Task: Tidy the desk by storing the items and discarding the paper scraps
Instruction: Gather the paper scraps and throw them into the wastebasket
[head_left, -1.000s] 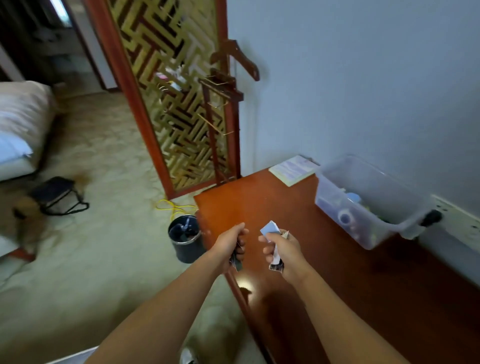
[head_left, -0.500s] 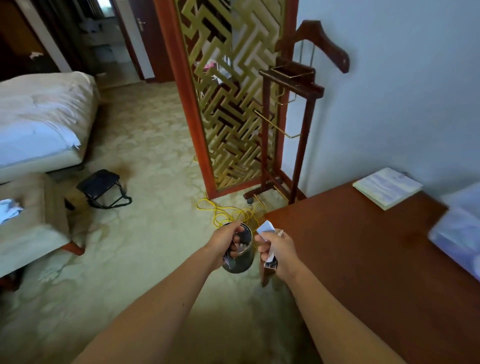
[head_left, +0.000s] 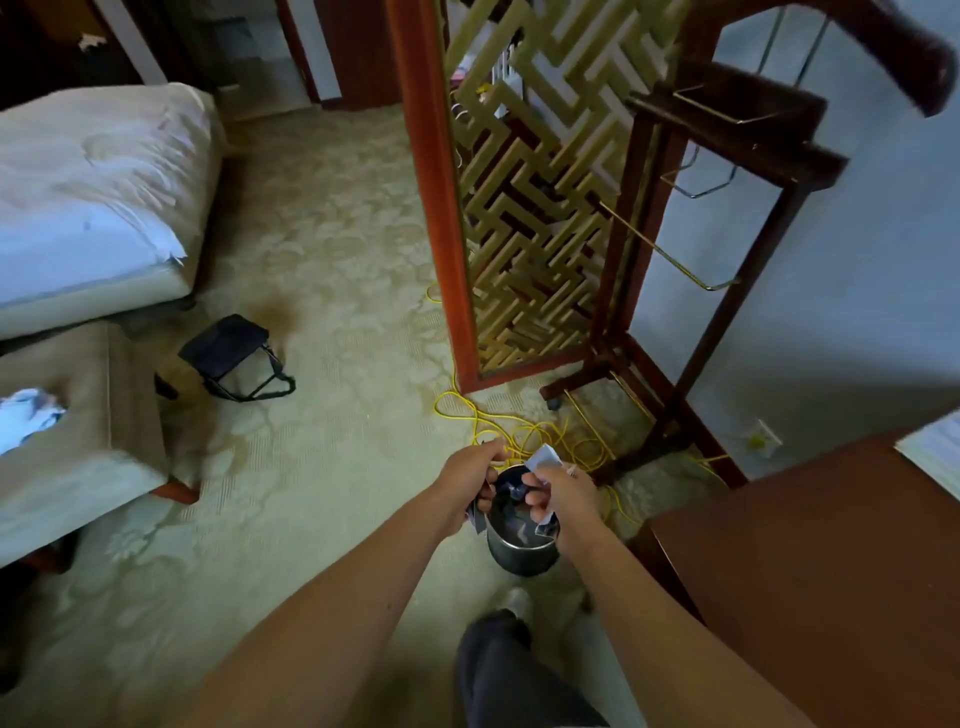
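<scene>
Low middle of frame: right grip pinches white scraps over bin. Left grip curls on dark scrap. Paper looks light, thin, floppy. Best pinch at edge, drop low over bin.

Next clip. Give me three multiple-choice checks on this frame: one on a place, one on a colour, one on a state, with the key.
1. Where does the waste bin stand?
A on the carpet beside the desk corner; B on top of the desk; C under the desk.
2. What colour is the cable on the floor?
A red; B yellow; C black.
3. What is the right hand doing?
A lying flat on the desk; B hanging empty; C gripping paper scraps above the bin.

Key: 1 A, carpet shows all round the bin, left of the desk. 2 B, yellow loops lie behind the bin. 3 C, white scraps stick out of its curled fingers.
</scene>
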